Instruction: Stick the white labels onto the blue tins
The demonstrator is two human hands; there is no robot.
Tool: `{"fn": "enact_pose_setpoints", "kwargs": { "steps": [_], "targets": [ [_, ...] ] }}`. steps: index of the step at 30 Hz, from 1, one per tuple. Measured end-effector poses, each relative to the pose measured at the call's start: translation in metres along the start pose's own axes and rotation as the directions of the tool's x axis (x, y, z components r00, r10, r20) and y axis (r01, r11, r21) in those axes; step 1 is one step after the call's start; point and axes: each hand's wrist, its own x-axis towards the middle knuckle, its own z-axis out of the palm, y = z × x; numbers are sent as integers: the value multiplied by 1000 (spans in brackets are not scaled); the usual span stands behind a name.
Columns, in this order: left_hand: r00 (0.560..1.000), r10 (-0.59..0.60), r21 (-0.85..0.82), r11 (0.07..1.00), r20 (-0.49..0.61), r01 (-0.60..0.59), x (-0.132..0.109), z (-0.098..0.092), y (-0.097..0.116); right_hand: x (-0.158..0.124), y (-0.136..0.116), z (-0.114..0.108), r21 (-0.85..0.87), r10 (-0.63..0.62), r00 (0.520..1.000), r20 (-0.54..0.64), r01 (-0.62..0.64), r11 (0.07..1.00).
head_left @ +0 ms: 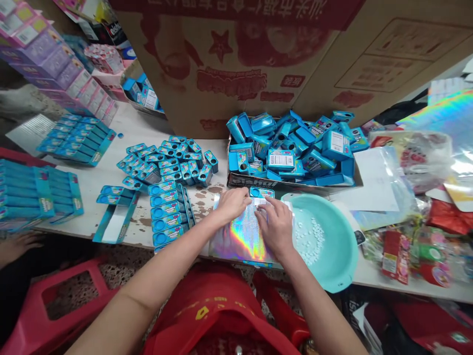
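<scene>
A shiny holographic sheet (240, 239) lies in front of me at the table's front edge. At its far edge sits a small blue tin (262, 192) with a round mark on its top. My left hand (233, 203) is closed beside the tin's left end, fingertips together; what they hold, if anything, is hidden. Over the right part of the sheet, my right hand (276, 223) has bent fingers set apart, with fingertips close to the tin's near side. A turquoise basin (338, 241) with small white pieces (312, 241) stands to the right of that hand.
An open carton (295, 181) heaped with blue tins stands beyond my hands, before a large cardboard box (229, 113). Loose tins (170, 162) and a tin row (168, 214) lie left. Plastic packets (395, 256) cover the right side. Another person's hand (18, 249) shows far left.
</scene>
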Motion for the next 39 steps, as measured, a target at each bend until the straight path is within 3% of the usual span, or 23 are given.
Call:
{"fn": "enact_pose_setpoints", "kwargs": {
  "steps": [4,6,9,11,13,15,17,20,23,27,31,34,36,37,39],
  "targets": [
    [996,48,20,999,-82,-46,3,5,8,1,-10,-37,74,21,999,-25,-19,997],
    [981,61,-24,998,-184,-66,1,5,13,4,-19,-58,140,87,994,-72,-77,987],
    [945,43,-338,928,-325,-158,-17,2,15,10,-35,-78,244,193,977,-92,-166,955],
    [964,67,-596,775,-257,-212,-39,-3,11,11,-47,-80,303,223,973,-57,-196,933],
    [990,98,-753,642,-107,-144,-68,-8,0,10,-61,-72,372,248,969,-14,-225,900],
    [999,38,-803,595,-6,-28,-98,-12,-17,6,-79,-53,467,288,955,66,-285,837],
    [996,-84,-785,618,-5,48,-129,-18,-41,-1,-101,-26,577,317,930,187,-365,730],
    [964,-260,-667,728,-56,158,-171,-28,-86,-15,-140,20,655,329,869,370,-495,571],
    [934,-354,-552,788,-45,273,-201,-35,-127,-28,-174,59,613,339,829,445,-558,559],
    [921,-382,-524,800,-70,292,-211,-29,-161,-37,-198,88,594,343,862,374,-506,625],
    [917,-382,-621,749,-116,233,-200,3,-174,-41,-199,98,593,361,877,318,-481,646],
    [901,-417,-704,675,-119,219,-196,36,-179,-42,-197,102,592,462,821,335,-565,575],
    [884,-460,-694,664,-87,277,-199,48,-183,-41,-198,101,585,487,780,393,-620,522],
    [870,-488,-648,687,-74,330,-202,48,-185,-39,-198,98,585,467,780,417,-623,519],
    [835,-535,-473,773,-130,422,-206,34,-187,-33,-197,87,604,377,832,406,-554,572]
  ]
}}
